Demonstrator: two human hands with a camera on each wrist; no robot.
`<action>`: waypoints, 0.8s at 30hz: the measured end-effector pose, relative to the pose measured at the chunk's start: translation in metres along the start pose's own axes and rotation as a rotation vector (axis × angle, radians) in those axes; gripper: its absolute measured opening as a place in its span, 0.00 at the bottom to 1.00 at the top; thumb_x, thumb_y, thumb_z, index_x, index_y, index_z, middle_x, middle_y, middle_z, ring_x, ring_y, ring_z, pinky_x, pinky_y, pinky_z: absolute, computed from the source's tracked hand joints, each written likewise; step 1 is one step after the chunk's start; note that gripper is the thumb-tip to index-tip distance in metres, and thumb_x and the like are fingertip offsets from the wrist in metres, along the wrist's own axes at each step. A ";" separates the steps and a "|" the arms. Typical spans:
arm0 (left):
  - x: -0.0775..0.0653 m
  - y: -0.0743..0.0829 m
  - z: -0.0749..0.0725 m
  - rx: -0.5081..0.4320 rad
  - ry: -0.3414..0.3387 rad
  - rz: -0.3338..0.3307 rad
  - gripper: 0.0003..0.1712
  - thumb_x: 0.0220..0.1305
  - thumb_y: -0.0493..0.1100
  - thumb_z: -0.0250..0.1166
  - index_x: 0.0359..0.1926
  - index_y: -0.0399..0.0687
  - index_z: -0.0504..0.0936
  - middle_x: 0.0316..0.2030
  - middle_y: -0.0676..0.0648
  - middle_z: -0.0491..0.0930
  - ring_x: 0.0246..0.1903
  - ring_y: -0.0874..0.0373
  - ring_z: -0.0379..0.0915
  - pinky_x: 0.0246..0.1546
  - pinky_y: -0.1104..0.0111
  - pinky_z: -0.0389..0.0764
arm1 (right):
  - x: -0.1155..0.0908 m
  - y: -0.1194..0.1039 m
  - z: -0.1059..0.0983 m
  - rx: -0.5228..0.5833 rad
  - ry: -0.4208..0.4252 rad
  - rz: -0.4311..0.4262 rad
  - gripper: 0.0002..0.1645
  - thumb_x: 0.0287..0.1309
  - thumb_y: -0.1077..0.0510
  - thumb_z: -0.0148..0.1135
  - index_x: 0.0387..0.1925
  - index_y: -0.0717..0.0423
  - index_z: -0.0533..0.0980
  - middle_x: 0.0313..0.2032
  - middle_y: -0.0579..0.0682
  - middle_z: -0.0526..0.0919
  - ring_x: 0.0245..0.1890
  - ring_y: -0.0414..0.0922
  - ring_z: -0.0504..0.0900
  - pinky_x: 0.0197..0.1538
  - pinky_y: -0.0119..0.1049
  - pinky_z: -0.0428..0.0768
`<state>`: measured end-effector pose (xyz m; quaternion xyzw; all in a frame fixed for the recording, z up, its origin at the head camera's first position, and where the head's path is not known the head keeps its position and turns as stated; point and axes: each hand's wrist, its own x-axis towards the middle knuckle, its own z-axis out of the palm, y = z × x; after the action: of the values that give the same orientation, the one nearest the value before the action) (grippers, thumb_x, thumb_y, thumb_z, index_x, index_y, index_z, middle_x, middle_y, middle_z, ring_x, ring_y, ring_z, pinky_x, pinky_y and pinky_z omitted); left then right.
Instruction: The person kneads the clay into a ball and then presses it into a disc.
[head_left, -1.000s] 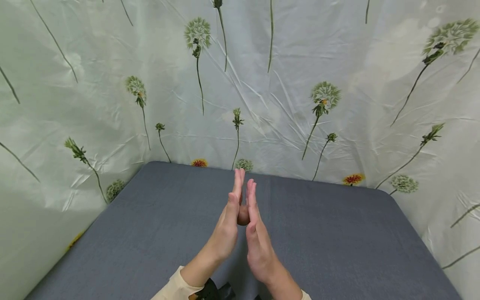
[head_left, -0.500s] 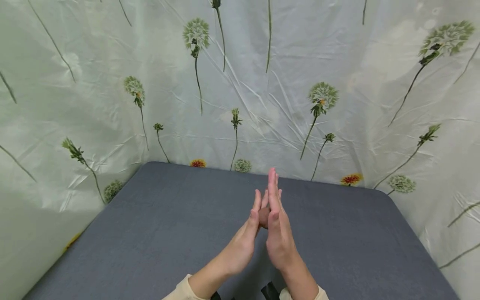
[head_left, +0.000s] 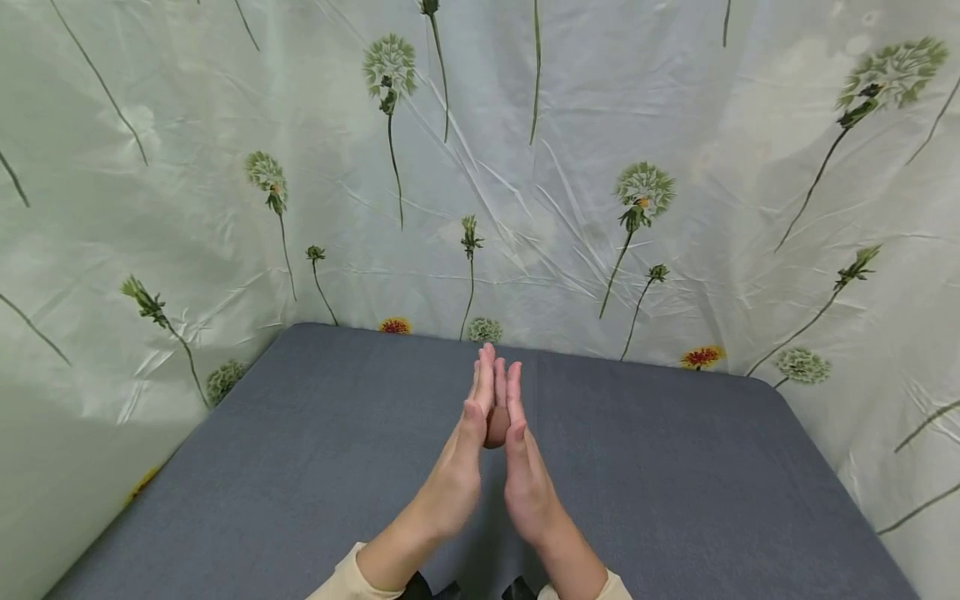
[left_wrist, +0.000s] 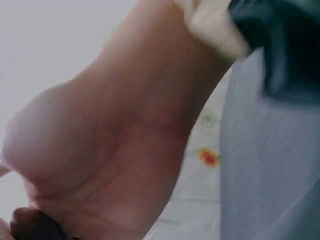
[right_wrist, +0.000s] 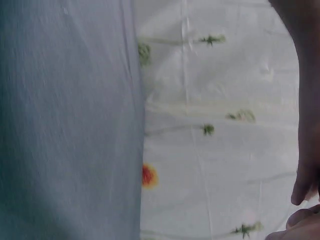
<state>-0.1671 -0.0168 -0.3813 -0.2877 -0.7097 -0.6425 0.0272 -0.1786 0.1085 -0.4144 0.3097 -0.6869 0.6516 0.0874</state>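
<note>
A small brown ball (head_left: 497,427), smooth and clay-like, sits between the two palms in the head view. My left hand (head_left: 453,475) presses it from the left with straight fingers pointing up and away. From the right, my right hand (head_left: 531,492) presses against it, its fingers straight too. The left fingertips reach slightly higher than the right ones. In the left wrist view the palm of the left hand (left_wrist: 110,160) fills much of the picture, with the dark ball (left_wrist: 32,225) at the lower left. Only part of a hand (right_wrist: 309,125) shows at the right wrist view's edge.
Below the hands lies a grey cloth-covered table (head_left: 337,442) with rounded far corners. A pale sheet (head_left: 562,275) printed with dandelions hangs behind it and along both sides. Black straps (head_left: 517,588) are at the wrists.
Both hands swung right with the ball, then back left. Half a second ago the right fingertips stood higher; now the left ones do. The palms slide against each other around the ball.
</note>
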 end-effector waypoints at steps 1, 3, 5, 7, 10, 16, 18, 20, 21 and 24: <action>0.002 0.000 -0.003 -0.001 0.016 0.016 0.38 0.86 0.64 0.16 0.87 0.57 0.28 0.87 0.57 0.26 0.87 0.52 0.18 0.80 0.33 0.27 | -0.001 -0.001 0.004 0.009 -0.005 0.000 0.39 0.86 0.37 0.11 0.86 0.46 0.24 0.88 0.48 0.31 0.87 0.44 0.27 0.77 0.16 0.36; 0.005 -0.002 -0.009 -0.004 0.044 0.028 0.39 0.85 0.65 0.16 0.87 0.59 0.28 0.87 0.58 0.29 0.87 0.53 0.20 0.81 0.33 0.28 | -0.003 -0.005 0.009 0.020 -0.011 -0.002 0.38 0.86 0.37 0.11 0.86 0.43 0.24 0.88 0.46 0.31 0.87 0.39 0.29 0.77 0.16 0.35; 0.008 -0.005 -0.014 0.003 0.066 0.017 0.39 0.85 0.67 0.16 0.87 0.59 0.29 0.87 0.59 0.30 0.87 0.54 0.22 0.81 0.33 0.29 | -0.005 -0.010 0.012 0.022 -0.019 -0.015 0.38 0.86 0.38 0.11 0.86 0.43 0.25 0.88 0.45 0.30 0.87 0.40 0.28 0.78 0.17 0.35; 0.011 -0.008 -0.017 0.008 0.077 -0.003 0.39 0.85 0.67 0.16 0.87 0.60 0.30 0.87 0.59 0.31 0.87 0.54 0.23 0.82 0.34 0.30 | -0.006 -0.015 0.014 0.006 -0.024 -0.034 0.38 0.86 0.38 0.11 0.87 0.45 0.27 0.88 0.46 0.28 0.87 0.42 0.27 0.79 0.17 0.34; 0.011 -0.011 -0.016 0.012 0.048 -0.027 0.39 0.85 0.67 0.17 0.87 0.59 0.28 0.87 0.57 0.30 0.87 0.53 0.22 0.82 0.33 0.31 | -0.006 -0.021 0.012 -0.028 -0.010 -0.066 0.39 0.86 0.38 0.10 0.87 0.49 0.30 0.88 0.47 0.27 0.87 0.46 0.24 0.79 0.18 0.33; 0.003 -0.012 0.004 -0.006 -0.095 -0.081 0.39 0.86 0.66 0.18 0.85 0.59 0.20 0.88 0.56 0.30 0.87 0.49 0.23 0.81 0.31 0.31 | -0.001 -0.025 -0.005 -0.043 0.069 -0.093 0.43 0.85 0.33 0.12 0.88 0.48 0.35 0.88 0.44 0.33 0.88 0.43 0.26 0.86 0.44 0.28; 0.000 -0.010 0.012 -0.023 -0.124 -0.107 0.39 0.86 0.66 0.18 0.85 0.59 0.19 0.87 0.57 0.30 0.87 0.50 0.23 0.81 0.32 0.31 | 0.001 -0.026 -0.012 -0.044 0.084 -0.077 0.45 0.83 0.29 0.12 0.88 0.47 0.36 0.88 0.43 0.34 0.88 0.44 0.27 0.85 0.53 0.28; -0.003 -0.009 0.017 -0.046 -0.150 -0.129 0.39 0.86 0.66 0.18 0.84 0.59 0.18 0.87 0.57 0.29 0.87 0.50 0.20 0.81 0.32 0.30 | 0.003 -0.024 -0.020 -0.032 0.092 -0.044 0.47 0.81 0.26 0.12 0.88 0.44 0.35 0.88 0.42 0.34 0.88 0.47 0.29 0.82 0.67 0.29; -0.005 -0.008 0.019 -0.052 -0.160 -0.141 0.39 0.86 0.66 0.18 0.84 0.59 0.18 0.87 0.58 0.28 0.87 0.50 0.19 0.81 0.32 0.30 | 0.004 -0.021 -0.023 -0.031 0.095 -0.034 0.48 0.80 0.25 0.13 0.88 0.44 0.34 0.88 0.43 0.33 0.88 0.49 0.29 0.82 0.69 0.31; -0.008 -0.007 0.023 -0.062 -0.178 -0.162 0.39 0.86 0.66 0.17 0.84 0.59 0.18 0.87 0.56 0.24 0.86 0.48 0.16 0.80 0.30 0.28 | 0.006 -0.010 -0.031 -0.041 0.100 0.002 0.48 0.80 0.24 0.13 0.88 0.42 0.31 0.88 0.45 0.32 0.87 0.51 0.41 0.82 0.69 0.40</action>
<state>-0.1557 0.0017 -0.3944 -0.2861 -0.7100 -0.6361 -0.0969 -0.1870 0.1366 -0.3980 0.2742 -0.6953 0.6521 0.1272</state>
